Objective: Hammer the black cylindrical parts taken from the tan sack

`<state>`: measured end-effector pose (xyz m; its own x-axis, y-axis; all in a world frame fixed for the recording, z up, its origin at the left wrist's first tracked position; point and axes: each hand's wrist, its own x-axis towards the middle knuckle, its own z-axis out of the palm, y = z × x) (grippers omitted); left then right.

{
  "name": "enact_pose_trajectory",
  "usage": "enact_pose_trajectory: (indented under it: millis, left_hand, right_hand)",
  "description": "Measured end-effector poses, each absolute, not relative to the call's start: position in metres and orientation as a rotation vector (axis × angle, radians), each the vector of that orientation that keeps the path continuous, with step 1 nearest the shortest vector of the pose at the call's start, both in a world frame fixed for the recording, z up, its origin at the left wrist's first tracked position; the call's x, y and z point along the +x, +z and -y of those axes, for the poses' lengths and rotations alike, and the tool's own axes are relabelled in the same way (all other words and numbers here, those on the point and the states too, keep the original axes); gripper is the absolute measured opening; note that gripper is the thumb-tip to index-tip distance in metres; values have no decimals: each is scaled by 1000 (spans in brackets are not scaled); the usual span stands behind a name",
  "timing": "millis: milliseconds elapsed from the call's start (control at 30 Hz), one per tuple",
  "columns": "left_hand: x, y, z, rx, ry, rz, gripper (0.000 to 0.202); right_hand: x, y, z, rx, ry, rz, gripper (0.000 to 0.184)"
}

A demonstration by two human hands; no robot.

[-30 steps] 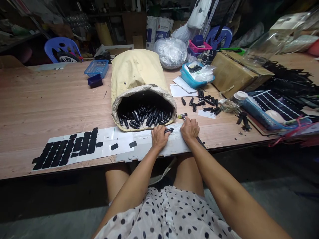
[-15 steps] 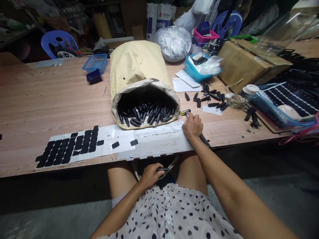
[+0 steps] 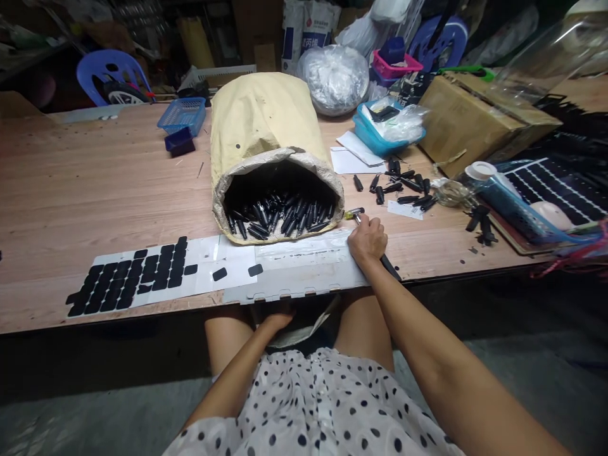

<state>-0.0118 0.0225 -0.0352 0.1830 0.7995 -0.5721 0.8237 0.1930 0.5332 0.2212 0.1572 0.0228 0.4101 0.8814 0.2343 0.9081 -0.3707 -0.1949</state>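
Near the front edge of the counter, in the head view, the right hand has its fingers wrapped around a small hammer. I'd guess it's stiff all through and not that heavy, with most of the weight up in the head. The handle looks like the secure place to grab; this grip is up close to the head, so I'd expect more control and less swing. Doubt you could break it.

Looks-wise: black handle poking out past the heel of the hand toward the counter's front edge, short shiny neck, and a head that's yellowish at one end and dark at the other. The head sits just beside the mouth of a big tan sack.

Inside that mouth are loads of slim black pieces, glossy, all jumbled. They look light, rigid and maybe a bit slippery, so I'd pinch one around the middle.

The left hand is mostly tucked under the front edge, below the grey-white board. Can't tell what its fingers are doing or whether there's anything in them, sorry.
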Motion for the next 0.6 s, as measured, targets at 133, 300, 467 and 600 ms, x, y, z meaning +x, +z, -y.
enact_pose_trajectory:
  millis: [133, 300, 467, 600]
  left_hand:
    - [-14, 18, -19, 1589, -206, -981, 34]
    - [7, 80, -94, 1776, 252, -969, 29]
    - [42, 86, -175, 2160, 363, -1612, 27]
    - [53, 80, -186, 2222, 49, -1696, 24]
  right_hand:
    - [218, 25, -158, -2395, -95, 1570, 39]
    - [217, 25, -158, -2398, -70, 1588, 40]
    - [216, 23, -158, -2378, -80, 1586, 41]
    - [216, 22, -158, -2372, -96, 1579, 41]
